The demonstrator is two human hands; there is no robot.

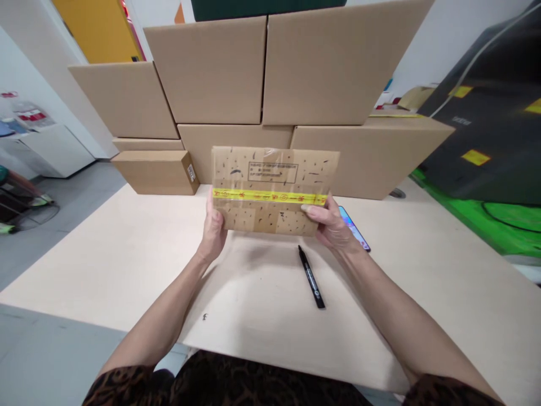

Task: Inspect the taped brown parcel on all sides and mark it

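Note:
A small flat cardboard box [274,175] with a yellow printed tape band across it and black pen marks is held up above the table [127,254]. My left hand [214,225] grips its left lower edge. Its right lower corner is gripped by my right hand [332,223]. A black marker pen [311,277] lies capped on the table just below the box, between my forearms. A phone [357,231] lies flat beside my right hand, partly hidden by it.
Large plain cardboard boxes [262,73] are stacked in rows at the table's far edge, with a smaller box [154,172] at the left. A black and green surface [486,169] rises at the right. A white cabinet [51,146] stands on the floor at the left.

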